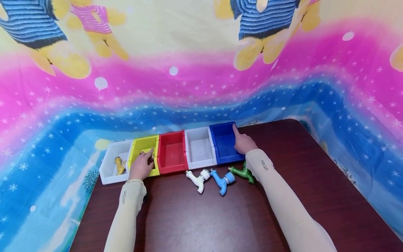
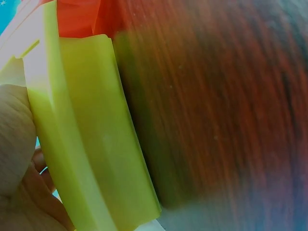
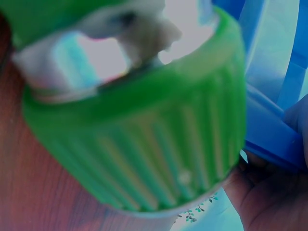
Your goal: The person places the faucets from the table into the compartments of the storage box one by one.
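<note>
My left hand (image 1: 141, 167) reaches over the front of the yellow bin (image 1: 144, 140), its fingers partly hidden. Beside the fingers lies a brass-coloured piece (image 1: 151, 159); I cannot tell whether the hand grips it. The left wrist view shows the thumb and curled fingers behind the yellow front lip (image 2: 103, 139). My right hand (image 1: 245, 141) grips the right wall of the blue bin (image 1: 224, 138), index finger along the rim. Just in front of that bin, partly behind the right sleeve, lies a green tap (image 1: 242, 172); its ribbed knob (image 3: 144, 149) fills the right wrist view.
White tap (image 1: 198, 180) and blue tap (image 1: 223, 181) lie on the dark wooden table (image 1: 201, 224). A red bin (image 1: 171, 152) and white bin (image 1: 200, 147) stand between the hands. The far-left white bin (image 1: 108, 176) holds a yellow tap (image 1: 119, 166). A printed curtain (image 1: 195, 80) hangs behind.
</note>
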{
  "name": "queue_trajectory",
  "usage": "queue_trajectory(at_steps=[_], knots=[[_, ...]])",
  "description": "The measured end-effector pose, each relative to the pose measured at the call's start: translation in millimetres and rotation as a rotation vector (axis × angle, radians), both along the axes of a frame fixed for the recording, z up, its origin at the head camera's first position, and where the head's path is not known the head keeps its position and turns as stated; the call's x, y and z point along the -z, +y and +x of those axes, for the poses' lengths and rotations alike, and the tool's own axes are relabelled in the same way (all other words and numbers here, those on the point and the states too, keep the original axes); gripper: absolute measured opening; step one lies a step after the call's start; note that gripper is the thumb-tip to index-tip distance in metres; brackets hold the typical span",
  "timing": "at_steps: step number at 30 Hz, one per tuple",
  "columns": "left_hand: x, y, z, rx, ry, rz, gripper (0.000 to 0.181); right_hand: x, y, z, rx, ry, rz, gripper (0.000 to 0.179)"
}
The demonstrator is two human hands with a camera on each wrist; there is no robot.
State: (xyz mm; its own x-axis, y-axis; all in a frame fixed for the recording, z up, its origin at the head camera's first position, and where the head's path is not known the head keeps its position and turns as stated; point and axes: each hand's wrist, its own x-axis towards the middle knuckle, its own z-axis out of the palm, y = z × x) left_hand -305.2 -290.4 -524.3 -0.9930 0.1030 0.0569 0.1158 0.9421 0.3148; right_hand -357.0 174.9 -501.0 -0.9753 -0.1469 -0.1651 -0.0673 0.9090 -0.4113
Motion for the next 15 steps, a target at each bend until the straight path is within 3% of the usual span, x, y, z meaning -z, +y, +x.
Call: queue_trajectory(at_steps=[15], knots=[[-1.0,2.6,-3.9,-0.022,-0.032,0.006,0.060,0.0,-0.1,1.0,0.004,0.016,0.006,0.091]])
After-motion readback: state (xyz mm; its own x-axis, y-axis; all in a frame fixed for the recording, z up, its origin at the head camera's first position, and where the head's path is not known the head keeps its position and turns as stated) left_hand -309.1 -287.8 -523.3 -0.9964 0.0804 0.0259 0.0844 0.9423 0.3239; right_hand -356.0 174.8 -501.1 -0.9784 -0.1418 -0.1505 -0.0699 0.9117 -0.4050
